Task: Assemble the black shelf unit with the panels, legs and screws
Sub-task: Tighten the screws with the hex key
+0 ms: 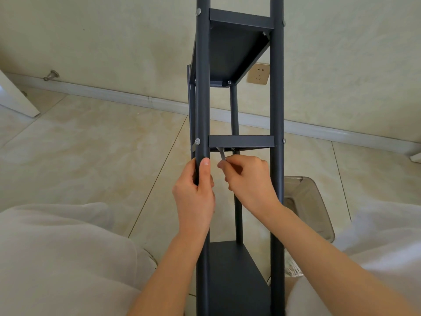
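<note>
Head view: the black shelf unit (239,281) runs lengthwise away from you, between your knees. Your left hand (196,197) wraps the near-left leg (202,99) just below the middle panel (241,141). Your right hand (248,179), just beside it and nearer the joint, pinches a hex key (222,154) pointing up under that panel; its screw is hidden. Beige tiled floor (91,144); wall socket (258,73) behind.
</note>
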`<state>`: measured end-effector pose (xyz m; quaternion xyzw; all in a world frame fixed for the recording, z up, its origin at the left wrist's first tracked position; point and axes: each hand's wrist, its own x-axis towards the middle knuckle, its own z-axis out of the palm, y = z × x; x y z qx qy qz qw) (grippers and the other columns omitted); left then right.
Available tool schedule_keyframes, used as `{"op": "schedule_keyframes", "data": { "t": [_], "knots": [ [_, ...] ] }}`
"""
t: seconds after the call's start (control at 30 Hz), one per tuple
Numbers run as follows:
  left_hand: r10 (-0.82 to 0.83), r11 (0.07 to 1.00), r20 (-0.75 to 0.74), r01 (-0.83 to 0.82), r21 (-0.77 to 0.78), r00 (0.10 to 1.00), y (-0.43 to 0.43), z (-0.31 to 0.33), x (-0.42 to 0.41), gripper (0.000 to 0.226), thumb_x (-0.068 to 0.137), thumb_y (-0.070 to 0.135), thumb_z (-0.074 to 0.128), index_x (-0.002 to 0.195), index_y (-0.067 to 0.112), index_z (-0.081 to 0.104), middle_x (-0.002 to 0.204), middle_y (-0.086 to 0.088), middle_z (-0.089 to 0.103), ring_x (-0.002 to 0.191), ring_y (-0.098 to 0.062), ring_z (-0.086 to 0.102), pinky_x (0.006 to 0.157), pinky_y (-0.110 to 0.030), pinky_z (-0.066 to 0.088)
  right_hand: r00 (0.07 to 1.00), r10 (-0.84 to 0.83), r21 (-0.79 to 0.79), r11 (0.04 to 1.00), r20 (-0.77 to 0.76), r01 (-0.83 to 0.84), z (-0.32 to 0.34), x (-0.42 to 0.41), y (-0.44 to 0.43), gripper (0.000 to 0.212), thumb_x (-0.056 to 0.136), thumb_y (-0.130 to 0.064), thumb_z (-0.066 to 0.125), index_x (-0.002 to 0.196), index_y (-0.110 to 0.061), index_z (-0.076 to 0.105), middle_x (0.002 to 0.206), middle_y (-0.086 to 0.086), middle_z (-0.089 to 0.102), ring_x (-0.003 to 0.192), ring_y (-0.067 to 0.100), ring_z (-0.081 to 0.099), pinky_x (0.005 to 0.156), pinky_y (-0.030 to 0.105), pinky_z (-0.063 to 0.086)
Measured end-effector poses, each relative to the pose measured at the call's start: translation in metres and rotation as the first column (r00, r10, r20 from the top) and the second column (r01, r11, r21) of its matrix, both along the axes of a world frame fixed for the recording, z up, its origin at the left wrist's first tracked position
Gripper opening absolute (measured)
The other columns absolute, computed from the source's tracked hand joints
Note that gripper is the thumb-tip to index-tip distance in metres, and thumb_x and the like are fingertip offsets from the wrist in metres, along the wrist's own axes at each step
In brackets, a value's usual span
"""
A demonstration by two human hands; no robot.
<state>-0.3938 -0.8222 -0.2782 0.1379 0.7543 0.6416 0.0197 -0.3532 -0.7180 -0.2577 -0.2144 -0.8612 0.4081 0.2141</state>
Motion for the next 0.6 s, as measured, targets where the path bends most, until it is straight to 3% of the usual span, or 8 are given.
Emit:
{"op": "schedule_keyframes", "data": {
  "t": [0.2,0.47,0.6],
  "knots": [
    [-0.011,1.0,0.007,0.011,0.004,1.0,0.001,0.002,0.002,0.042,0.091,0.059,0.041,0.091,0.022,0.062,0.059,0.003,0.055,0.052,-0.022,0.055,0.052,-0.037,0.049,0.999,0.003,-0.016,1.0,0.047,-0.002,0.01,0.002,0.002,0.026,0.096,-0.015,0.057,0.083,0.0,0.074,0.068,0.012,0.067,0.068,0.015,0.056,0.058,0.008,0.042],
    [-0.023,1.0,0.008,0.023,-0.002,1.0,0.002,0.004,0.005,0.042,0.09,0.059,0.041,0.087,0.022,0.062,0.059,0.0,0.055,0.053,-0.024,0.056,0.053,-0.043,0.052,0.999,-0.022,-0.044,0.999,0.033,0.024,0.011,0.0,0.002,0.026,0.096,-0.016,0.058,0.08,-0.003,0.074,0.06,0.011,0.061,0.052,0.011,0.049,0.052,0.013,0.04],
    [-0.029,1.0,-0.004,0.029,-0.003,1.0,0.003,0.004,0.006,0.047,0.089,0.061,0.04,0.09,0.02,0.063,0.058,0.003,0.053,0.051,-0.022,0.054,0.052,-0.04,0.05,1.0,-0.005,-0.09,0.996,0.028,0.008,0.014,-0.002,0.002,0.032,0.097,-0.017,0.058,0.074,-0.001,0.071,0.059,0.012,0.062,0.055,0.017,0.054,0.055,0.016,0.043]
  ]
}}
